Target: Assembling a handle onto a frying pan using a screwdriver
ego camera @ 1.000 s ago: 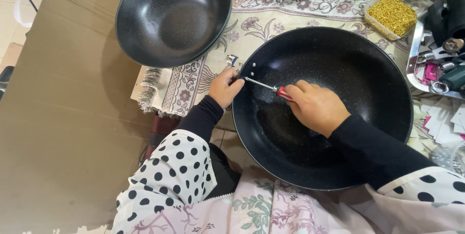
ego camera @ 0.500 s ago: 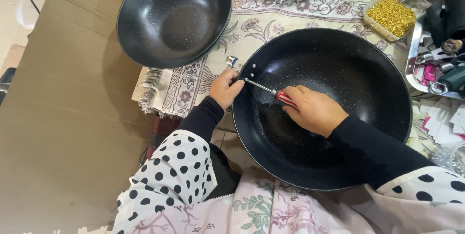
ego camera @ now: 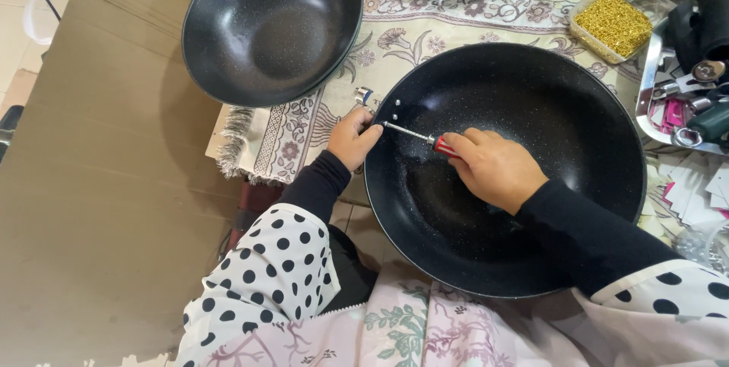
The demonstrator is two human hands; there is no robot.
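Driving a screw through the wall of the large black wok looks to be the step in hand: a small red-handled screwdriver is gripped in the closed right hand, its thin metal shaft aimed at the pair of holes on the wok's left inner wall. The outside of that same rim is pinched by the left hand, fingers curled shut against the edge, just beside a small silver fitting lying on the patterned mat; whether the fitting is touched cannot be told. The wok is rested at the near edge of the mat, half over the lap. A second, smaller wok is parked at the mat's far-left corner, partly over the brown cardboard, with its own holes bare. At the far-right edge a clear tub of brass-coloured screws and a metal tray of tools are within reach. By judgement, the next move calls for steady turning with the tip kept seated while the rim is held firm, since a slip could scratch the coating.
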